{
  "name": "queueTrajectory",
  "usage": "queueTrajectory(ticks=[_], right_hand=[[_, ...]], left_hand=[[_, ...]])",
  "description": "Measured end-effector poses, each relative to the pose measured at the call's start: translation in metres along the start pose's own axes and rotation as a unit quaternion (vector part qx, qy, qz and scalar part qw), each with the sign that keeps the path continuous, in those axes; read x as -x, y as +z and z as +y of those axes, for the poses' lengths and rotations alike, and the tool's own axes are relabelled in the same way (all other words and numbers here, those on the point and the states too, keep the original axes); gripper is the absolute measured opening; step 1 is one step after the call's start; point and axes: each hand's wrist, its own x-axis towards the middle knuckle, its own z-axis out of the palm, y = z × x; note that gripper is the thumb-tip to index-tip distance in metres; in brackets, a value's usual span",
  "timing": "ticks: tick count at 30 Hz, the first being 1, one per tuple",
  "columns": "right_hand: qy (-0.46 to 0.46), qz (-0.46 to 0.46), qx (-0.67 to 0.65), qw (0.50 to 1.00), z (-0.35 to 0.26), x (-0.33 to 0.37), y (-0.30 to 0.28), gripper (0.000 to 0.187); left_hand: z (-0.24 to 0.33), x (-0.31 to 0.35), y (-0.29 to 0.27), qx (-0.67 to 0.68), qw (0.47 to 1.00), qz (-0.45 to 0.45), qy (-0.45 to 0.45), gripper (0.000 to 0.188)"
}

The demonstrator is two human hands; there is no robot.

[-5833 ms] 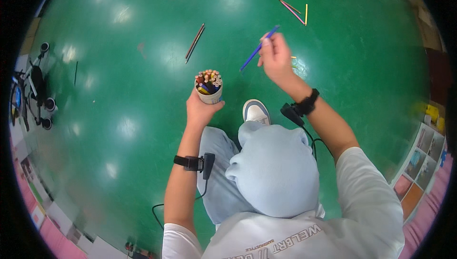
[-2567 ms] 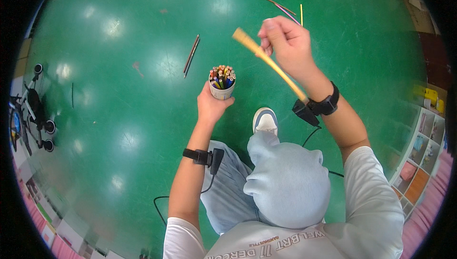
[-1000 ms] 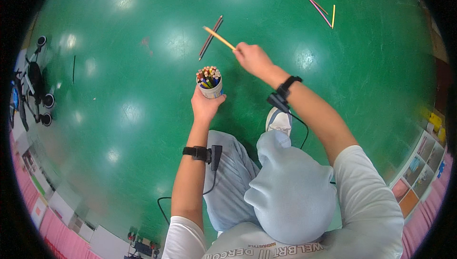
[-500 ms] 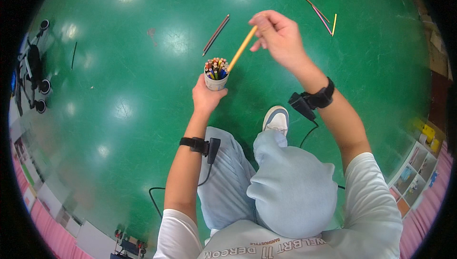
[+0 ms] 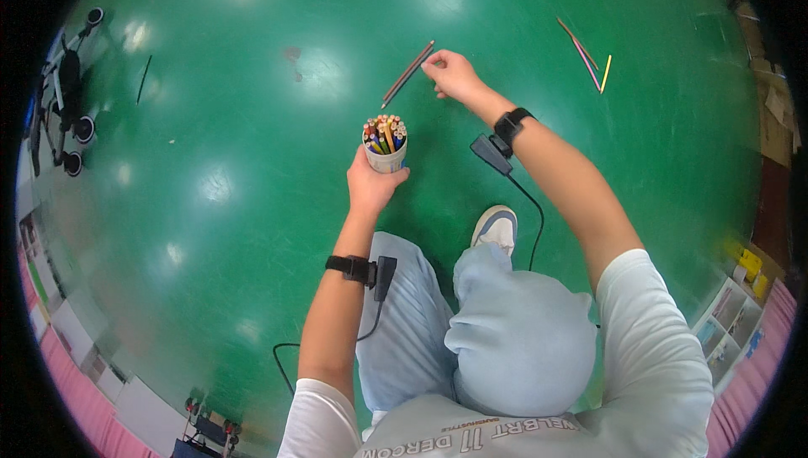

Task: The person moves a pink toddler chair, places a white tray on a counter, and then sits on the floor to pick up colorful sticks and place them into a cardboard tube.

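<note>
My left hand (image 5: 375,185) is wrapped round a pale cup (image 5: 386,162) packed with several colored pencils (image 5: 374,132), their ends pointing up. A yellow pencil (image 5: 389,136) stands among them, a little higher than its neighbours. Just beyond the cup, a reddish-brown pencil (image 5: 410,71) and a dark pencil (image 5: 406,82) lie side by side on the green floor. My right hand (image 5: 457,77) is at the far end of this pair, thumb and fingers pinched at the dark pencil. Its lower fingers are curled.
At the far right, a brown pencil (image 5: 566,28), a pink pencil (image 5: 587,66) and a yellow pencil (image 5: 606,74) lie on the floor. Another dark pencil (image 5: 144,80) lies at the left, near a wheeled frame (image 5: 71,92). A shelf unit (image 5: 729,323) stands at the right edge.
The yellow pencil that my right hand held now stands in the cup. My right hand has let it go and come down to the dark pencil. My left hand still holds the cup.
</note>
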Motion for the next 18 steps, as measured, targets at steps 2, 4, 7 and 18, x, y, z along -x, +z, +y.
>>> queueTrajectory(ticks=[2,4,7,18], right_hand=[[-0.267,0.134,0.351,0.887,0.02,-0.031,-0.018,0.04],[-0.117,0.11,0.258,0.953,0.018,-0.043,-0.011,0.043],[0.049,0.084,0.161,0.982,0.014,-0.052,-0.004,0.047],[0.079,0.074,0.18,0.978,0.008,-0.049,-0.015,0.046]], left_hand=[[-0.001,-0.001,0.008,0.0,1.0,-0.001,0.006,0.054],[-0.004,0.001,0.002,0.002,1.0,0.012,-0.004,0.055],[-0.002,0.0,0.003,-0.007,0.999,0.012,-0.039,0.056],[-0.016,0.0,0.01,-0.006,0.999,0.014,-0.044,0.054]])
